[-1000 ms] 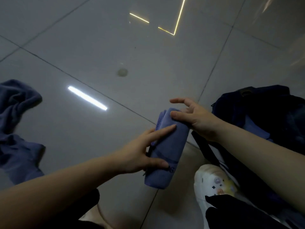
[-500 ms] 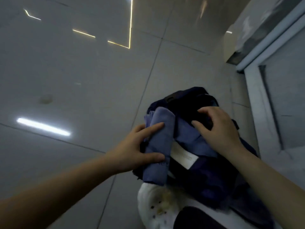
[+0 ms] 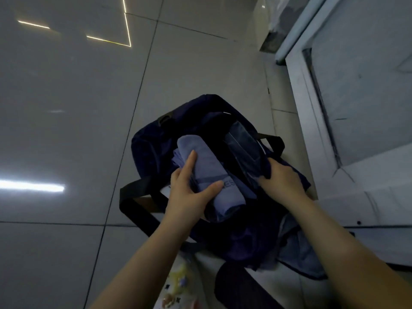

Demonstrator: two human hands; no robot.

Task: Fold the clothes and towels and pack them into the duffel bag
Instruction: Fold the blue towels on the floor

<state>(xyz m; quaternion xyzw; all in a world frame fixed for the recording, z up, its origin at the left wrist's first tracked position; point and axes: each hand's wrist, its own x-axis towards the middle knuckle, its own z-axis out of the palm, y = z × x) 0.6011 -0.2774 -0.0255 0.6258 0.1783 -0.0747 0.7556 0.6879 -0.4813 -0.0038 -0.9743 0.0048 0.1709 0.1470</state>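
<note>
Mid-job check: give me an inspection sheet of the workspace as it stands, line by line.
Surface: glossy grey tiled floor reflecting ceiling lights.
Job's things: dark navy duffel bag lies open on the floor; a folded blue towel sits in its mouth, on other blue fabric.
Clutter: more bluish cloth beside the bag's near end; a white patterned shoe at the bottom edge.
Hands: left hand grips the folded blue towel; right hand grips the bag's right rim, pulling it open.
Cables: nothing seen; only the bag's black strap.
Surroundings: white door frame on the right.
</note>
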